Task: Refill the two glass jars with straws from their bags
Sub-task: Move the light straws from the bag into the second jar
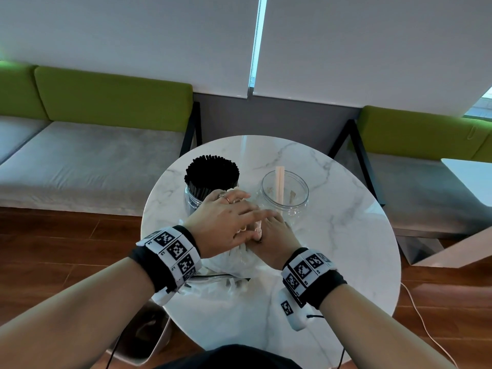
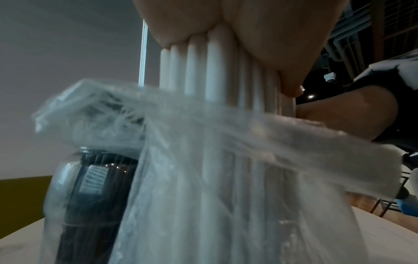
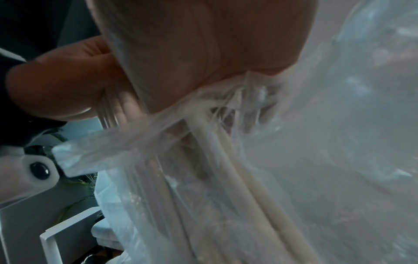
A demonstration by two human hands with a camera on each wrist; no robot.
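Holding the bundle of pale straws point(image 2: 217, 67) upright on the table, you've got both hands on it, just in front of the two jars. Your left hand point(image 1: 226, 222) caps the top ends, palm down on the tips, fingers lying flat over them. Your right hand point(image 1: 271, 235) pinches the clear plastic bag point(image 2: 226, 160) with straws inside it; thumb and palm close on the film in the right wrist view.

Straws: light, stiff along the length, smooth, likely to fan out or slip if you loosen up. Take the bundle around its middle, not by the bag. Bag film is thin, limp, slippery, and will slide off rather than carry weight.

Right jar point(image 1: 285, 194) is nearly empty, a couple of pale straws standing in it, mouth open. Left jar point(image 1: 210, 182) is packed with black straws point(image 1: 211, 169). Both glass, so no knocking.

Round marble-look table point(image 1: 346, 249) is glossy, jars may skid. Green-backed grey benches point(image 1: 106, 145) beyond, white blinds point(image 1: 133, 35), wood floor point(image 1: 53, 235).
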